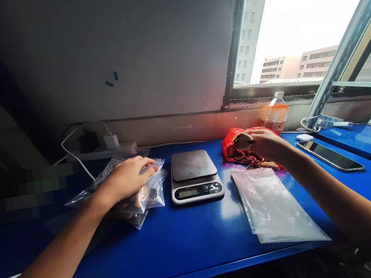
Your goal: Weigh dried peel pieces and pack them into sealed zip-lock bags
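My left hand lies over a pile of clear zip bags, its fingers loosely stretched out. Brownish and dark pieces show through the plastic. A kitchen scale stands between my hands with a bare plate; its display seems to read zero. At the mouth of a red plastic bag, my right hand is closed on a brownish dried piece. Dark reddish dried pieces spill from the bag's front. Flat clear plastic bags lie stacked below my right hand.
An orange drink bottle stands behind the red bag. To the right lie a phone and a white earphone case. A power strip with a white charger and cable sits at the back left. The blue table ends in front.
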`<action>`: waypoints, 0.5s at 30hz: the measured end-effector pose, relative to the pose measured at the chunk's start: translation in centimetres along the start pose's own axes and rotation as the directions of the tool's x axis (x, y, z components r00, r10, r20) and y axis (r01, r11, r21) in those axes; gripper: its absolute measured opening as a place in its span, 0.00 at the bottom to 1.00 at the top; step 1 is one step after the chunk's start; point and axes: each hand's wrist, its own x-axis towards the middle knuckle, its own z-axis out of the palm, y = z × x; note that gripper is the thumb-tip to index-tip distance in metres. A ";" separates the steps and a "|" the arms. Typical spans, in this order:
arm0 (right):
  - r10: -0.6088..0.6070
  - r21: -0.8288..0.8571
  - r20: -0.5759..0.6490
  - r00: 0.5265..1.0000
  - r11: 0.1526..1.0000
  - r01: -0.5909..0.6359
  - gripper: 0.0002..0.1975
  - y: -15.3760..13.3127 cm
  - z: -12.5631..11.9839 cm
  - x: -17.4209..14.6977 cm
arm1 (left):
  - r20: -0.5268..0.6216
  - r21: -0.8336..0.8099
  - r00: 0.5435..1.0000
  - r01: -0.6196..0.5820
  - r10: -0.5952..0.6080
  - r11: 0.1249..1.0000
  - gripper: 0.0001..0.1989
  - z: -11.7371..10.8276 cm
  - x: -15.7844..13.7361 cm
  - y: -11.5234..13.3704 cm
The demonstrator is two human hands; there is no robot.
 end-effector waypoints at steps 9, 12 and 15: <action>-0.158 -0.647 0.302 0.940 0.690 0.324 0.05 -4.8 10.9 2.9 | 0.016 -0.032 1.000 0.007 -0.006 0.999 0.24 -0.2 -0.3 0.3; -0.130 -0.641 0.352 0.927 0.689 0.340 0.06 -5.0 11.8 3.4 | 0.013 -0.034 1.000 -0.007 0.008 0.999 0.23 -0.3 -0.4 0.3; -0.071 -0.579 0.334 0.940 0.772 0.264 0.09 -5.4 10.8 3.4 | 0.019 -0.041 1.000 -0.013 0.014 0.999 0.23 -0.3 -0.5 0.3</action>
